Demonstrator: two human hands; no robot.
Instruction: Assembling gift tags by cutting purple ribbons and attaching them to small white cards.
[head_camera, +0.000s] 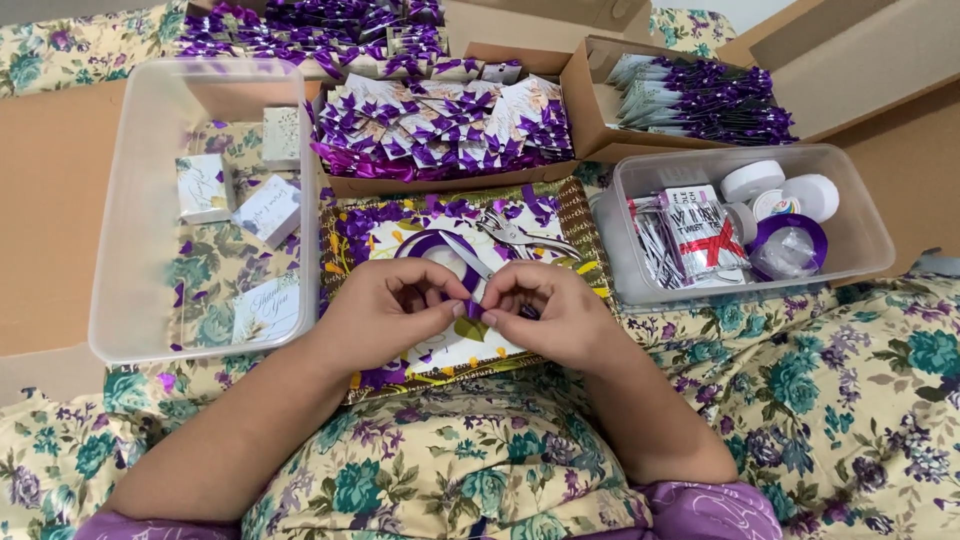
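A: Entry, head view. Start at the pinch. Left hand (385, 305) and right hand (545, 310) meet just below frame centre, fingertips of both closed on one small piece of purple ribbon (473, 308).

B: Confirmed. Only a short purple tab shows in the gap between the thumbs; the rest is hidden by the fingers. Both hands are shut on it, neither one free.

A: Which hand is nearer?

B: Equal as far as I can tell. The piece sits midway between them, touching both. Its long axis cannot be read with certainty; what shows runs roughly left to right, from one pinch to the other.

A: Moving outward?

B: Directly above the pinch, a loop of purple ribbon (440, 250) lies on a patterned tray (585, 240), with a silver hand punch (520, 235) just right of it, toward frame centre. Loose purple scraps lie scattered on the tray.

A: Further out?

B: Upper centre, a cardboard box (345, 185) packed with bowed cards. Upper right, a second box (585, 100) of the same. Left of frame, a clear tub (130, 200) holding a few small floral boxes. Right of frame, a clear bin (860, 230) with tape rolls and packets.

A: All resting on floral cloth (820, 400).
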